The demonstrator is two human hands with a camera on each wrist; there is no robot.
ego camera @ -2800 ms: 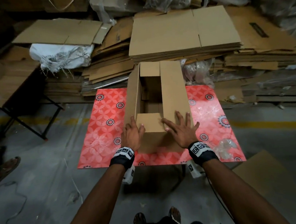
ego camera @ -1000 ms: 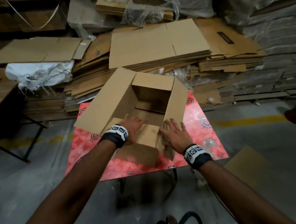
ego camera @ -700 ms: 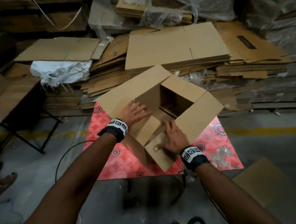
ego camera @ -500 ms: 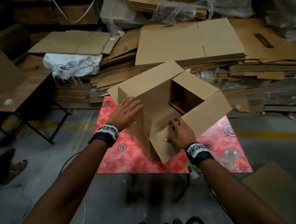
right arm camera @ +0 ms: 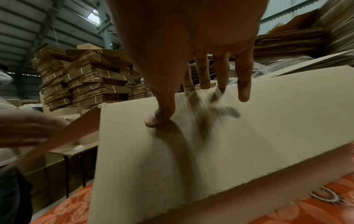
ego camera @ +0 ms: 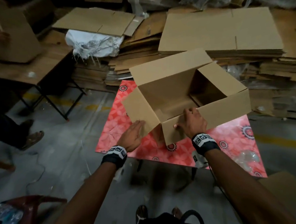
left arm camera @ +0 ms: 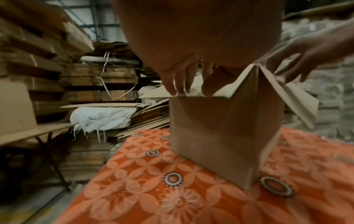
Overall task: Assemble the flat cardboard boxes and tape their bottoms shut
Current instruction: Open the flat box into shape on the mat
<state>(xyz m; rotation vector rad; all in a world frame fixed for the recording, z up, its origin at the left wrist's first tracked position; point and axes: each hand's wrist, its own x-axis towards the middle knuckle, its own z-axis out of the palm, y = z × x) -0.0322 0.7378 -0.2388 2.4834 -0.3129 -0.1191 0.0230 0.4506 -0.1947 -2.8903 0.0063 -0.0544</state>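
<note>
step: folding box [ego camera: 186,95] flaps | left hand [ego camera: 131,135] flat, released, on side flap | right hand [ego camera: 191,122] grasping long flap | next, likely: close flaps, then tape

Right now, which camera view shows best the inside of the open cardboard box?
The head view: it looks down into the cardboard box past its spread flaps. The left wrist view shows only an outer wall and flaps from the side. The right wrist view shows one flap under the right hand.

Open box [ego camera: 186,98] on table [ego camera: 233,137], flat cardboard stack [ego camera: 220,31] behind it, second table [ego camera: 35,67] far left.
</note>
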